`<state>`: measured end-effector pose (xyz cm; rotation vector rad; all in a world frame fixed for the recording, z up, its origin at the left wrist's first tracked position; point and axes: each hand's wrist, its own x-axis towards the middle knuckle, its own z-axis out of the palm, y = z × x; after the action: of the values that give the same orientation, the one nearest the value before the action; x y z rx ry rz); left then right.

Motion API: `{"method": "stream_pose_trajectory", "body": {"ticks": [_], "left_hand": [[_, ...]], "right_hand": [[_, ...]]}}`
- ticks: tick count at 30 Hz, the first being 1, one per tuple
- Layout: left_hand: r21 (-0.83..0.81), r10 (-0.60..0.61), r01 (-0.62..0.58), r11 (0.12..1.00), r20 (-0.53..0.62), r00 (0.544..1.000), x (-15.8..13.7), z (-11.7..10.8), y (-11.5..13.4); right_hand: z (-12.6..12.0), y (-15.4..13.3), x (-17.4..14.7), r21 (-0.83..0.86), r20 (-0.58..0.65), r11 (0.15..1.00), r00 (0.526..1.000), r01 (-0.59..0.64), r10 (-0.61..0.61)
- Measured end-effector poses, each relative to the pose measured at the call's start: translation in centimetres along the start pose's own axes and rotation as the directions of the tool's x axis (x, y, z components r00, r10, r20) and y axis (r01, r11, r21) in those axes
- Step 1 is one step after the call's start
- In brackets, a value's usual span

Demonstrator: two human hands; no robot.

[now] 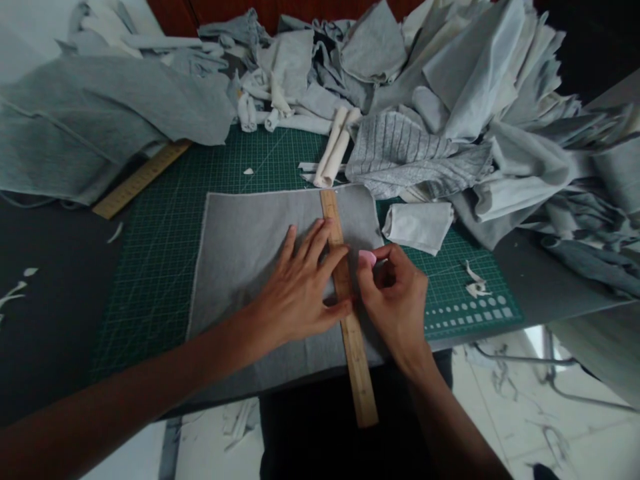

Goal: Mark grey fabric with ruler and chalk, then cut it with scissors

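Observation:
A grey piece of fabric (245, 247) with pale stitched edges lies flat before me. Across its right part runs a wooden ruler (356, 347), its near end jutting past the table edge. My left hand (305, 287) is spread, its fingers pressing on the ruler and the cloth beside it. Between the thumb and fingers of my right hand (393, 293) is a pink piece of tailor's chalk (367, 257), just right of the ruler. Whether the chalk touches the cloth, I cannot tell.
Under the fabric is a green cutting mat (150, 267). Heaped cloth (465, 73) fills the back and right, with a striped knit piece (400, 153) in front. A second wooden ruler (143, 179) lies at left, partly under grey cloth (115, 113). A folded light piece (419, 227) sits at right.

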<state>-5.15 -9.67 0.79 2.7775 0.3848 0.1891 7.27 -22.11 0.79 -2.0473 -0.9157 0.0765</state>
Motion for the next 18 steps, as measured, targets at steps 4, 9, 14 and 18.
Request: {"method": "stream_pose_trajectory", "body": {"ticks": [4,9,14,18], "left_hand": [[-0.012,0.002,-0.001,1.0,0.022,1.0,0.0,-0.3,-0.1],[0.047,0.052,-0.053,0.997,0.015,0.999,-0.1,-0.1,-0.8],[0.063,0.123,-0.129,0.99,0.091,0.988,0.2,-0.4,-2.3],[0.051,0.118,-0.124,0.991,0.105,0.987,0.4,-0.4,-2.7]], "right_hand": [[-0.2,0.2,0.1,0.06,0.012,0.998,1.0,-0.004,0.003],[-0.2,0.1,0.2,0.069,0.021,0.998,1.0,0.007,-0.008],[-0.1,0.0,0.1,0.036,0.057,0.999,0.998,0.037,-0.039],[0.1,0.0,0.1,-0.034,0.073,0.998,0.996,0.05,-0.047]]}}
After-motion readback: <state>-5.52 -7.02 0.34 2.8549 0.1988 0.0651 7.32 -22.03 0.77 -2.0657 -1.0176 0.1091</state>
